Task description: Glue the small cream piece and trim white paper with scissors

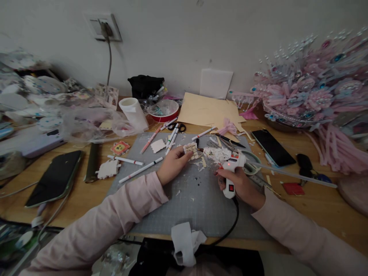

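Over the grey cutting mat (172,214), my left hand (173,165) pinches a small cream piece with a brown pattern (192,150). My right hand (240,184) is wrapped round the handle of a white glue gun (233,163) with a glowing red light. Its nozzle points left, close to the patterned piece; whether they touch is hard to tell. A clear glue stick (299,175) sticks out of the gun's back. White scraps lie on the mat beneath. Beside my left hand lie white markers (140,170) and a white scalloped piece (158,145).
A black phone (273,147) lies at right, near scissors (253,163) and a bowl of pink beaded decorations (304,92). Another phone (54,178) is at left. Tan sheets (211,109), a white roll (133,113) and a red-rimmed bowl (165,117) stand behind. The gun's black cord (234,224) hangs forward.
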The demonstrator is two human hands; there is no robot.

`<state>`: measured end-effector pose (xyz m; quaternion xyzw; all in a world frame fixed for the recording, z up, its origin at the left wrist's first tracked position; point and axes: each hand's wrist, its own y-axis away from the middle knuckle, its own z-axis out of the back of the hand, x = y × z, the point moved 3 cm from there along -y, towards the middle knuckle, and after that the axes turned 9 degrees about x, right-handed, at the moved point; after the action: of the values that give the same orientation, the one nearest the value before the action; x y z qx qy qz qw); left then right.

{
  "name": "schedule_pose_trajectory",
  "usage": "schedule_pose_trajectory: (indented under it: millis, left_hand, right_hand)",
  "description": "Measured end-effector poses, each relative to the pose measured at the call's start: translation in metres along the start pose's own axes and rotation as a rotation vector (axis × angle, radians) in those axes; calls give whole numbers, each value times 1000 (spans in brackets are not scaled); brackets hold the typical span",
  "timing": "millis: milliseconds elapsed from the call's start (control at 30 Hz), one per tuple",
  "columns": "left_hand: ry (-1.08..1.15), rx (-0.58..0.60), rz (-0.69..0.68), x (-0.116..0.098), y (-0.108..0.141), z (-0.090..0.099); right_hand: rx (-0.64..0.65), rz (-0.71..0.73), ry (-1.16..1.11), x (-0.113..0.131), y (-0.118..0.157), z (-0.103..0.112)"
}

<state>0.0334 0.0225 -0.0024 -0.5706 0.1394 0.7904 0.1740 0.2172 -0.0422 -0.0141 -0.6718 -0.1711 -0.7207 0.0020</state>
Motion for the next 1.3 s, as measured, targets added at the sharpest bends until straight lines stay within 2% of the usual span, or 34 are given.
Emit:
schedule_pose_trajectory:
  millis: [400,600,1033,1300]
  left_hand:
    - [-5,2,30,0,1,-1]
    - [-11,-36,69,4,0,1]
    - [4,-24,30,2,0,1]
    - [21,-11,40,0,1,0]
  right_hand:
    - [6,-1,-4,0,0,0]
    - [-14,12,-18,-2,0,1]
    - [13,-10,40,5,0,-2]
    - [-26,20,-11,3,1,-1]
